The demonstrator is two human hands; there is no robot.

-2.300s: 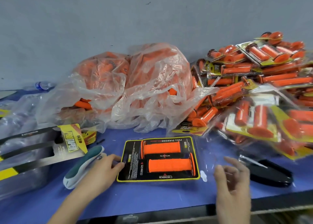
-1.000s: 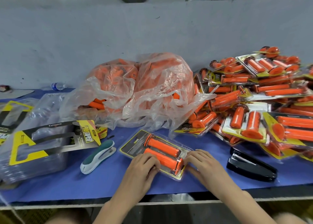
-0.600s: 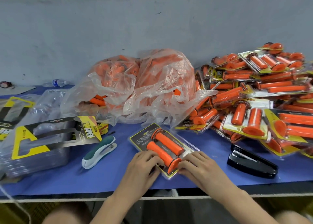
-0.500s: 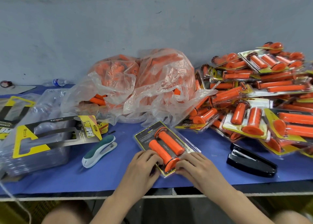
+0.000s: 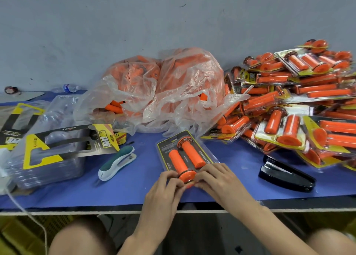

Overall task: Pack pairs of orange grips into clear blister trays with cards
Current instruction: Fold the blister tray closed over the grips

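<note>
- Two bare hands meet at the near end of the pack. The left hand [image 5: 163,189] and the right hand [image 5: 217,179] both have their fingers curled, and the fingertips pinch the edge of the clear blister tray [image 5: 213,159] on either side of one grip's flange.
- Inside the tray lie two orange ribbed rubber grips [image 5: 192,154], side by side and pointing away from the person, on a black-and-yellow printed card [image 5: 166,148]. The tray rests on the blue table [image 5: 134,189], close to its front edge.
- A couple of seconds ago this pack lay crosswise with both hands off it. It has since been swung round and taken hold of. I'd judge the pair is loaded and the tray is being squeezed closed, with fastening yet to come.
- A teal-and-white stapler [image 5: 117,163] lies just to the left and a black stapler [image 5: 285,174] to the right, neither in hand.
- Farther out are a crumpled clear plastic bag of loose grips [image 5: 169,93] behind, a heap of finished packs [image 5: 298,110] on the right, and a stack of empty clear trays [image 5: 48,168] on the left.
- The card under the grips shows "…LL DIAMOND". A loose yellow-cornered card [image 5: 104,139] on the stack reads "PRO TAPER". The finer print is too small to read.
</note>
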